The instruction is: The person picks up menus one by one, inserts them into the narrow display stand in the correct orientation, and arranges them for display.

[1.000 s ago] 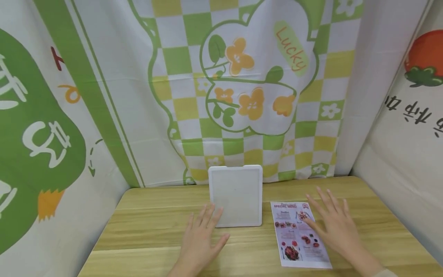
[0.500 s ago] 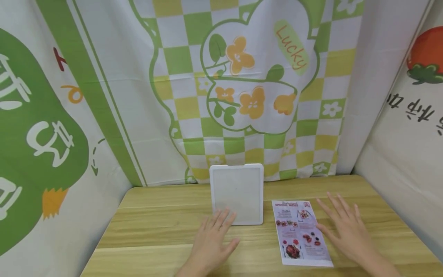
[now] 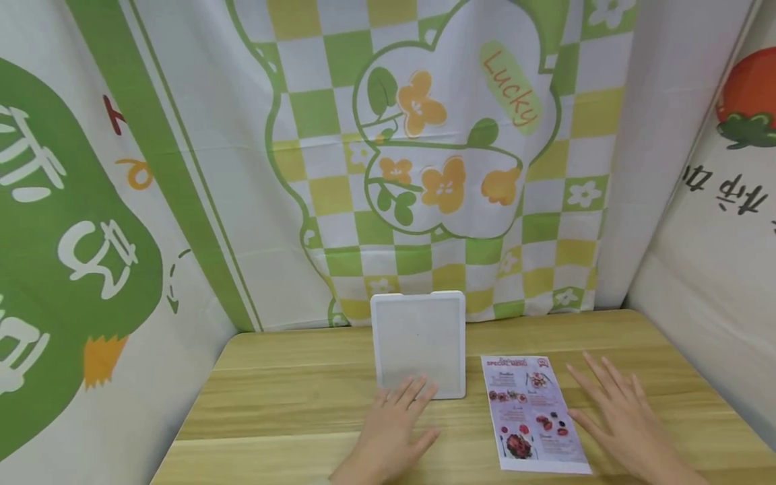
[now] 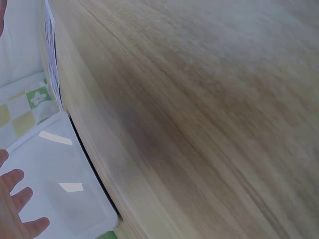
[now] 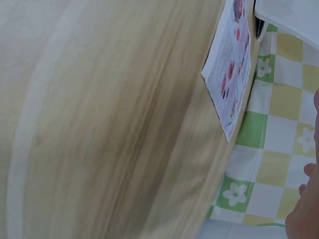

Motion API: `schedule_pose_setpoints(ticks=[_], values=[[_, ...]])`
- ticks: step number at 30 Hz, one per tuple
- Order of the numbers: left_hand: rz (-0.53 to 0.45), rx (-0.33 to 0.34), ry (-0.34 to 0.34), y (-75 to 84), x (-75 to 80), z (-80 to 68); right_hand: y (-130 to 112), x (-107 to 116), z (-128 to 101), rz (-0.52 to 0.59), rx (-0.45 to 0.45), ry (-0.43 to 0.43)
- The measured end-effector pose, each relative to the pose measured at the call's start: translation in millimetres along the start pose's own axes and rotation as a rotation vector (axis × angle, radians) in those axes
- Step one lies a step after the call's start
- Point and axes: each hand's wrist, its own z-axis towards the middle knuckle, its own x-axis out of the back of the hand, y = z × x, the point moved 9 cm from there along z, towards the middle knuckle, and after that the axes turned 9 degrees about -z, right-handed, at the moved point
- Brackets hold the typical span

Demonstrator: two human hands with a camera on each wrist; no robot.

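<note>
My left hand [image 3: 397, 428] is held over the table with its fingers spread, overlapping the lower edge of a white framed board [image 3: 418, 343] in the head view. That board stands upright at the middle of the table; in the left wrist view its glossy face [image 4: 70, 169] shows two bright reflections. To its right a printed menu sheet [image 3: 527, 411] with food pictures lies flat, headed "SPECIAL MENU". My right hand [image 3: 624, 424] has its fingers spread too, just right of the sheet, thumb close to the sheet's edge. Neither hand holds anything.
The wooden table [image 3: 273, 397] reaches back to a green and yellow checked cloth [image 3: 436, 263] hanging behind it. Printed fabric walls [image 3: 200, 121] close in the left and right sides.
Both hands have shifted to the right. The right hand, earlier overlapping the menu sheet, is now beside it; the left overlaps the board farther right. Sheet and board stay in place.
</note>
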Motion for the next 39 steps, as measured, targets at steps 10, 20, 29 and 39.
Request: schedule_pose_setpoints(ticks=[10,20,29,39], values=[[-0.023,-0.055,0.005,13.1,-9.7,12.6,3.4,-16.0,-14.4,-0.013,0.000,-0.070],[-0.082,-0.068,-0.083,28.0,-23.7,30.9,4.0,-27.9,-26.5,0.060,0.003,-0.113],[-0.102,-0.060,-0.133,36.8,-42.7,39.8,8.2,-33.2,-30.7,0.137,-0.011,-0.132],[-0.026,-0.137,-0.186,51.8,-65.2,45.0,7.0,-36.4,-30.8,0.247,0.034,-0.162]])
